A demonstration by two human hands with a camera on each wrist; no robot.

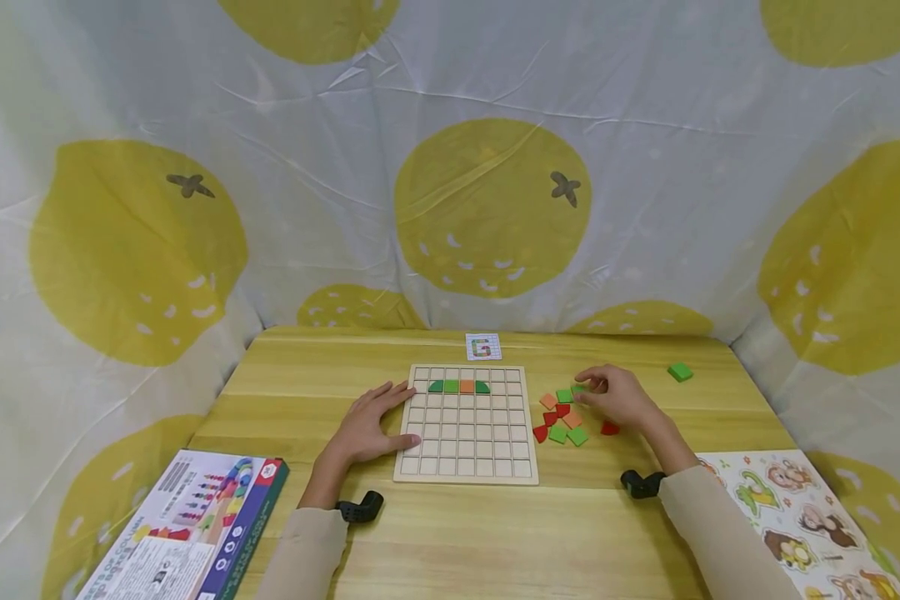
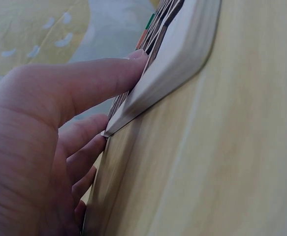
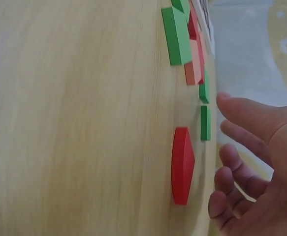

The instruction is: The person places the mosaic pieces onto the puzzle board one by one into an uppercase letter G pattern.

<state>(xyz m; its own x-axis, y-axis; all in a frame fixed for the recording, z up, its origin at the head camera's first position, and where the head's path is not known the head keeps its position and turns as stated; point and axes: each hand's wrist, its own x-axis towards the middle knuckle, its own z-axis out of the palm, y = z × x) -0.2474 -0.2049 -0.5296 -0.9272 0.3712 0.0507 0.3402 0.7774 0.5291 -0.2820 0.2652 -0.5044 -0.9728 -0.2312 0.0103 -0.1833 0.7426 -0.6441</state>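
A wooden grid board (image 1: 467, 475) lies on the table, with a row of tiles in it: a dark green rounded piece at each end, a light green square (image 1: 452, 386) and an orange square (image 1: 467, 386) between. My left hand (image 1: 371, 427) rests on the board's left edge, fingers extended and thumb (image 2: 133, 61) over the rim. To the right of the board is a loose group of green, orange and red tiles (image 1: 558, 433). Over its far right side hovers my right hand (image 1: 613, 396), close to a green tile (image 3: 205, 123), with nothing visible between thumb and fingers. A red rounded tile (image 3: 181, 164) lies below that hand.
Behind the board lies a small pattern card (image 1: 483, 347). Farther right sits a green block (image 1: 680, 372). A printed box (image 1: 195, 517) occupies the front left, and an animal picture sheet (image 1: 802, 517) the front right. Lemon-print cloth (image 1: 495, 208) hangs around the table.
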